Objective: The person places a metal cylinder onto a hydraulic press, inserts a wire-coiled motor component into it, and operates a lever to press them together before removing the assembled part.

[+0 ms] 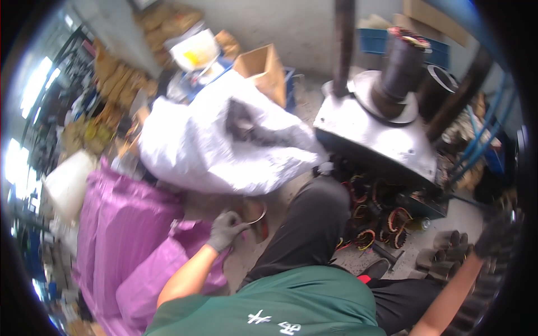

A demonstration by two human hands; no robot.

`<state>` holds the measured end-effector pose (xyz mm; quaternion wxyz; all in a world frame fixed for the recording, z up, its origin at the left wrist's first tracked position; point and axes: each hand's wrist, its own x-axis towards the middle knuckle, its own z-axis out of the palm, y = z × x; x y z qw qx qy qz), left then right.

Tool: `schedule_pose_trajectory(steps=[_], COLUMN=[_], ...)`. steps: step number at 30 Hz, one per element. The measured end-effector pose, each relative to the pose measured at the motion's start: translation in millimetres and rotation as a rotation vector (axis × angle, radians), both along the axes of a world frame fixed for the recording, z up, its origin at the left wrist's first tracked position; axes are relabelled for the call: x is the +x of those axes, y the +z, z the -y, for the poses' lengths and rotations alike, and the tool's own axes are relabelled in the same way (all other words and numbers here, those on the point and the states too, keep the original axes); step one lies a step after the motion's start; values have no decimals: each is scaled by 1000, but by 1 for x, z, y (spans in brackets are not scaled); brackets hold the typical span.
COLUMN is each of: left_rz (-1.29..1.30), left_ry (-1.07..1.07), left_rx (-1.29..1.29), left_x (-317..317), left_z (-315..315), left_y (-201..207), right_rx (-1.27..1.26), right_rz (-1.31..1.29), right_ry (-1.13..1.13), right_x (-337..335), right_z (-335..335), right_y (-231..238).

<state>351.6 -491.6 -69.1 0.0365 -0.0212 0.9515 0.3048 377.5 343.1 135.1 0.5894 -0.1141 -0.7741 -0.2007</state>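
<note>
My left hand (225, 231), in a grey glove, is low beside the purple sacks. Its thumb and fingers close on the end of a thin, curved metal loop (263, 211). Behind that loop stands a small brownish container (259, 229), partly covered and blurred. Far to the right, my right hand (496, 235) wears a dark glove and reaches over dark metal cylinders (448, 246). Blur and the dim picture rim hide its fingers, so whether it grips a cylinder is unclear.
A large white sack (196, 145) lies ahead; purple sacks (126, 218) are at left. To the right stands a press-like machine with a pale metal plate (375, 126) and a dark cylinder (400, 67) on top. Wire-wound rings (367, 239) and a hammer-like tool (395, 259) lie beneath it.
</note>
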Motion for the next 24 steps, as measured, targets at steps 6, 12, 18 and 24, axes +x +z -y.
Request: schedule_pose_trajectory(steps=[6, 12, 18, 24], left_rz=[-449, -362, -431, -617], left_ry=[43, 3, -151, -306], left_rx=[535, 1112, 1363, 1231], left_x=[-53, -179, -267, -324], left_z=[3, -92, -227, -297], left_y=[134, 229, 294, 319], right_rx=[-448, -615, -744, -682], right_rz=[-286, -443, -515, -519], right_ry=[465, 604, 650, 587], right_x=[-72, -75, -73, -81], right_z=[65, 79, 90, 97], right_y=[27, 25, 25, 26])
